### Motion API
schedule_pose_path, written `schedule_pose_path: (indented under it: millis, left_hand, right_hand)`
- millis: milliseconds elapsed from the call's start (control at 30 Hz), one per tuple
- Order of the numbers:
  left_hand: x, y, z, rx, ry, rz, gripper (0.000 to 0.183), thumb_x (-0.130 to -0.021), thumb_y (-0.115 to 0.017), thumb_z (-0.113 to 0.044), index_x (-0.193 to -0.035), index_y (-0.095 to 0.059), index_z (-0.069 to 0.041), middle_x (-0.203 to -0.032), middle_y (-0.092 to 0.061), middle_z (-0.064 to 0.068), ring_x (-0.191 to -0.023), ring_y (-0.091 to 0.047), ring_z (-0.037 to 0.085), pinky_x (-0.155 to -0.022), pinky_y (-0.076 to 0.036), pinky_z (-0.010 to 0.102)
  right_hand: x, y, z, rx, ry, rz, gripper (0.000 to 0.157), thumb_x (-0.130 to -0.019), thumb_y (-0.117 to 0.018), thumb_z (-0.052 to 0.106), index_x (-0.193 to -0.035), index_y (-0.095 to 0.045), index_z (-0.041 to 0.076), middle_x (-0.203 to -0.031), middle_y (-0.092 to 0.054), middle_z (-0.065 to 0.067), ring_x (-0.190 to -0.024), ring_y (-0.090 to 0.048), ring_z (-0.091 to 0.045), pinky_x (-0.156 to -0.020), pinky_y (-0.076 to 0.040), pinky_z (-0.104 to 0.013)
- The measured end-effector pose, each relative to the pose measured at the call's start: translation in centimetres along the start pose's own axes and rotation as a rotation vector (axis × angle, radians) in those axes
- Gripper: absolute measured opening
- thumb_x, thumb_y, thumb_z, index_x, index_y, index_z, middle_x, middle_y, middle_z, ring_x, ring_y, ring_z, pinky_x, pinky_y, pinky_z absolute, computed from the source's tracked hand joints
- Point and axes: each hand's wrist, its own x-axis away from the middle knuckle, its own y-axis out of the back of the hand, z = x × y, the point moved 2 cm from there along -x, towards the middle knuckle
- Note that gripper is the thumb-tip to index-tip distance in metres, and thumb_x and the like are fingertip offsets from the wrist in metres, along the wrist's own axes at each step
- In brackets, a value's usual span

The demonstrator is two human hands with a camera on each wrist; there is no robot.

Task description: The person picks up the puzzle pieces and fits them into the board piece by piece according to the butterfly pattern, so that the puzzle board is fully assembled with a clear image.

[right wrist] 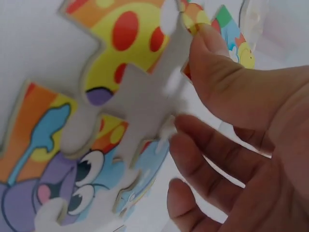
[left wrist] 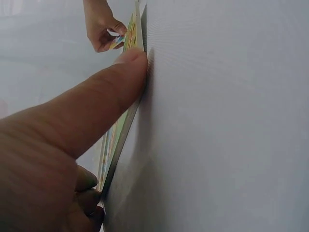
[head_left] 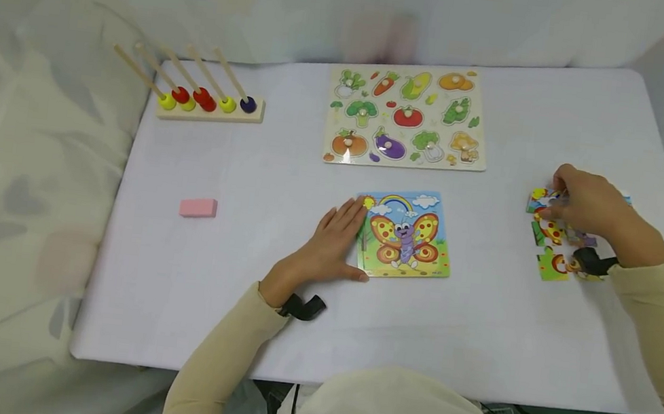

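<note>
Jigsaw lot.
Left hand: straight fingers touched the square, multicoloured butterfly board; right hand pinched a small, bright jigsaw piece; loose, multicoloured butterfly-print pieces lay beside its fingers, whose brushing could have scattered them.

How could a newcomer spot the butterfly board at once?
On the white table, find the large vegetable board. Just below it in the head view lies the butterfly board, the left hand at its left edge. Unlike the loose puzzle pieces farther right, it shows one whole butterfly.
</note>
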Motion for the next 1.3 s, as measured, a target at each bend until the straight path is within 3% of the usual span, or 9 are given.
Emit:
schedule_pose_path:
  millis: [233,467,600,733,833,967,1133,1300]
  left_hand:
    - [0.0,0.0,0.1,0.002,-0.017,-0.005,0.125,-0.070,-0.078,-0.057,-0.154,-0.002,-0.005,-0.163,0.010,0.006,-0.150,0.011,0.022,-0.121,0.002,0.047]
    - [0.1,0.0,0.2,-0.009,-0.016,-0.008,0.125,-0.070,-0.078,-0.057,-0.154,-0.002,-0.005,-0.163,0.009,0.007,-0.150,0.011,0.022,-0.121,0.002,0.047]
    - [0.2,0.0,0.1,-0.003,-0.018,-0.010,0.125,-0.070,-0.078,-0.056,-0.154,-0.002,-0.004,-0.163,0.008,0.008,-0.150,0.010,0.023,-0.121,0.002,0.047]
    - [0.2,0.0,0.1,0.002,-0.014,-0.017,0.125,-0.070,-0.079,-0.056,-0.154,-0.002,-0.005,-0.163,0.007,0.008,-0.150,0.009,0.022,-0.121,0.002,0.047]
    - [0.2,-0.2,0.1,0.010,-0.010,-0.018,0.125,-0.070,-0.079,-0.056,-0.154,-0.002,-0.005,-0.163,0.008,0.007,-0.150,0.009,0.022,-0.121,0.002,0.047]
    - [0.2,-0.5,0.1,0.020,-0.007,-0.017,0.124,-0.071,-0.078,-0.057,-0.154,-0.002,-0.006,-0.163,0.008,0.006,-0.150,0.009,0.022,-0.121,0.003,0.046]
    - [0.3,-0.4,-0.1,0.020,-0.014,-0.020,0.123,-0.071,-0.078,-0.057,-0.154,-0.002,-0.005,-0.163,0.007,0.006,-0.150,0.008,0.021,-0.121,0.002,0.045]
    - [0.4,0.0,-0.2,-0.004,-0.002,-0.032,0.124,-0.070,-0.078,-0.057,-0.154,-0.003,-0.005,-0.163,0.006,0.006,-0.150,0.007,0.022,-0.121,0.001,0.046]
  right_hand:
    - [0.4,-0.1,0.8,-0.030,0.011,-0.008,0.045,-0.088,-0.069,0.024,-0.114,-0.041,0.001,-0.094,-0.061,-0.017,-0.075,-0.055,-0.025,-0.061,-0.040,-0.033]
    - [0.9,0.1,2.7,0.000,0.109,-0.153,0.036,-0.090,-0.066,0.019,-0.120,-0.053,0.002,-0.085,-0.061,-0.012,-0.070,-0.052,-0.022,-0.059,-0.040,-0.033]
    - [1.3,0.4,5.5,-0.052,0.195,-0.301,0.043,-0.088,-0.069,0.015,-0.126,-0.051,0.005,-0.082,-0.066,-0.010,-0.064,-0.057,-0.016,-0.056,-0.042,-0.026]
    - [1.1,0.0,9.7,-0.141,0.307,-0.367,0.042,-0.087,-0.070,0.013,-0.124,-0.051,0.009,-0.075,-0.069,-0.005,-0.059,-0.058,-0.005,-0.053,-0.041,-0.018]
    - [0.3,-1.1,12.8,-0.197,0.415,-0.322,0.038,-0.085,-0.072,0.011,-0.117,-0.052,0.009,-0.070,-0.066,0.000,-0.058,-0.054,-0.003,-0.052,-0.040,-0.019]
    - [-1.4,-3.3,16.1,-0.286,0.508,-0.179,0.038,-0.083,-0.076,0.016,-0.115,-0.055,0.010,-0.073,-0.062,0.003,-0.059,-0.052,-0.006,-0.054,-0.042,-0.020]
    - [-2.9,-5.7,19.1,-0.368,0.484,-0.007,0.039,-0.083,-0.076,0.022,-0.117,-0.060,0.009,-0.077,-0.062,0.001,-0.060,-0.055,-0.008,-0.055,-0.045,-0.020]
    - [-3.2,-6.9,20.6,-0.292,0.426,0.028,0.045,-0.085,-0.074,0.025,-0.122,-0.058,0.007,-0.072,-0.058,0.001,-0.057,-0.051,-0.010,-0.052,-0.043,-0.023]
